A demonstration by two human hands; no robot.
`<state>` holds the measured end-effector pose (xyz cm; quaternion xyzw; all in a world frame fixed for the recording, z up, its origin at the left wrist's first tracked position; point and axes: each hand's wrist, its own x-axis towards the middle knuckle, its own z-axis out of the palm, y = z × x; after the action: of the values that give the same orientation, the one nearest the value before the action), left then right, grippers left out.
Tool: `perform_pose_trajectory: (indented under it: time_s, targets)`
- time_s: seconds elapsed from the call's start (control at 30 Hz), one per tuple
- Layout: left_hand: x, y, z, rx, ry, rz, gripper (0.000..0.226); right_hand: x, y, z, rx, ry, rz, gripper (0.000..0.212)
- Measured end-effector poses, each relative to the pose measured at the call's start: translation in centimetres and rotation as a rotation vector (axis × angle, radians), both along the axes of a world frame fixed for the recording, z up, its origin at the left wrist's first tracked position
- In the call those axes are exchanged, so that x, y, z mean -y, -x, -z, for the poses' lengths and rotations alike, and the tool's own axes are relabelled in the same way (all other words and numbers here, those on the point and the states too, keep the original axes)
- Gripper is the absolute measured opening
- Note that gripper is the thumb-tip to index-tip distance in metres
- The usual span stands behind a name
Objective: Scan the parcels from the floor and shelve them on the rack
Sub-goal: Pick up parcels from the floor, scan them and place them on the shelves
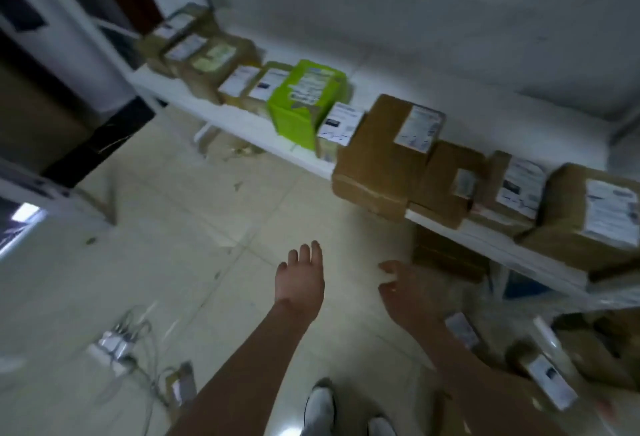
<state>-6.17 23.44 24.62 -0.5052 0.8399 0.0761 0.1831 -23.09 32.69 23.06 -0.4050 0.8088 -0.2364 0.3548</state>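
My left hand (300,278) and right hand (403,292) hang apart over the floor tiles, both empty with fingers loose. A green box (306,103) and brown parcels (384,155) sit in a row on the white rack shelf (239,126). More labelled floor parcels (550,378) lie blurred by my right arm.

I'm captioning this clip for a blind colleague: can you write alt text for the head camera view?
A person's left hand and right hand reach forward, empty, above a tiled floor. Ahead, a low white shelf holds a row of brown parcels and one green box. At lower right, other parcels lie on the floor.
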Motion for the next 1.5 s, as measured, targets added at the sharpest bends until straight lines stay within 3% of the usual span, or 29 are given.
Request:
perform_pose_trajectory:
  time_s: [0.3, 0.77, 1.2, 1.5]
  targets:
    - [-6.5, -18.3, 0.8, 0.052, -0.022, -0.583, 0.06, 2.5, -12.7, 1.3, 0.039, -0.019, -0.434, 0.029]
    - [-19.6, -37.5, 4.8, -0.005, -0.099, -1.166, 0.045, 1.8, -35.6, 5.2, 0.036, -0.113, -0.93, 0.023]
    - [-23.9, -50.9, 8.9, -0.035, -0.119, -1.364, 0.052, -0.4, -53.8, 8.5, 0.024, -0.194, -1.119, 0.028]
    - [-27.0, -52.3, 12.8, -0.055, -0.166, -1.442, 0.059, -2.5, -56.4, 13.1, -0.04, -0.284, -1.211, 0.033]
